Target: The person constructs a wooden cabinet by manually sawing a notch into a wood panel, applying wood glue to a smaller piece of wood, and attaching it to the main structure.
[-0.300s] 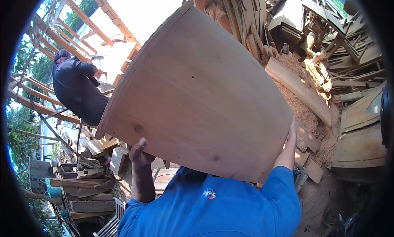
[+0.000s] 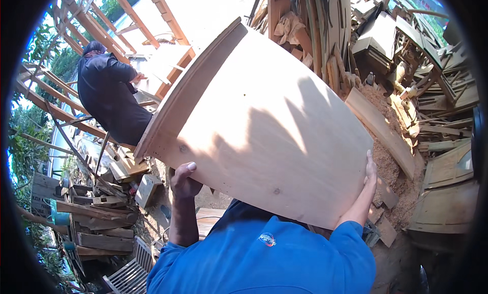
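Note:
A large, pale wooden panel (image 2: 284,156) with a moulded strip along its left end fills the middle of the view, held up in front of my chest. I cannot tell whether it is one side of a cabinet. My left hand (image 2: 185,182) grips its near left edge, thumb up and the other fingers mostly hidden beneath. Against the right edge lies my right hand (image 2: 371,171), fingers pointing away and supporting that side. Sunlight and jagged shadows fall across the wood. My blue sleeves reach up from the lower edge.
A person in dark clothes (image 2: 109,93) works at a wooden frame (image 2: 173,72) on the far left. Stacked boards (image 2: 104,240) and a slatted piece (image 2: 133,273) lie near left. Right are a long plank (image 2: 381,131) on sawdust, scrap wood and a panelled door (image 2: 447,187).
The panel and both my hands have shifted slightly right in view. Bright sunlight now falls on the panel, which was evenly shaded before. My grip is unchanged.

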Motion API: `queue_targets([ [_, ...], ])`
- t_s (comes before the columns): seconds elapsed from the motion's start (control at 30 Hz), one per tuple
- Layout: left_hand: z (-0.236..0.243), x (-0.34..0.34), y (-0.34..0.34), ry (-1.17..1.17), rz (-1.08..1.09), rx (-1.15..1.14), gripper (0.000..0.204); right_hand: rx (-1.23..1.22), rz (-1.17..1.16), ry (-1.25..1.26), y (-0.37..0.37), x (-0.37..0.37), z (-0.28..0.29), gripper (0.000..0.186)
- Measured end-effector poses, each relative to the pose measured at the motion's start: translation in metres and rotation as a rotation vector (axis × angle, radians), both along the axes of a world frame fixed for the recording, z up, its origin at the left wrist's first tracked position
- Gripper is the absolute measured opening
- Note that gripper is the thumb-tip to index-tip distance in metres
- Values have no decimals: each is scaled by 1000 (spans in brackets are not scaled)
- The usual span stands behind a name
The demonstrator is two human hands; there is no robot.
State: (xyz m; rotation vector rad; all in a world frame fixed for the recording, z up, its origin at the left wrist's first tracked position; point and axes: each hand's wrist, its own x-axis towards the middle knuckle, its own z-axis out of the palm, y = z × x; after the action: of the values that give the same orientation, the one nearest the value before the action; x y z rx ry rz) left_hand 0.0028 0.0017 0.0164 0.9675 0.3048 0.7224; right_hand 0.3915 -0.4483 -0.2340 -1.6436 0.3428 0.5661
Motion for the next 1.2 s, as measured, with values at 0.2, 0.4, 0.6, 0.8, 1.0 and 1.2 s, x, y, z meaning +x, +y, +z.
queue_targets([
  [0.2, -33, -11, 33, 154, 53, -177, 32, -382, -90, -66, -18, 7, 9, 91],
  [0.4, -45, 8, 25, 175, 109, -148, 42, -312, -196, -132, -73, -36, 38, 89],
  [0.6, -72, 31, -18, 121, -104, -246, 29, -657, -301, -135, -153, -83, 86, 91],
  [0.8, -88, 58, -69, 120, -171, -413, 10, -661, -326, -160, -232, -114, 82, 91],
  [1.0, -144, 61, -93, 71, -291, -514, 8, -640, -296, -148, -284, -130, 69, 91],
  [1.2, -164, 70, -123, 144, -225, -520, 6, -596, -277, -144, -317, -130, 55, 91],
])
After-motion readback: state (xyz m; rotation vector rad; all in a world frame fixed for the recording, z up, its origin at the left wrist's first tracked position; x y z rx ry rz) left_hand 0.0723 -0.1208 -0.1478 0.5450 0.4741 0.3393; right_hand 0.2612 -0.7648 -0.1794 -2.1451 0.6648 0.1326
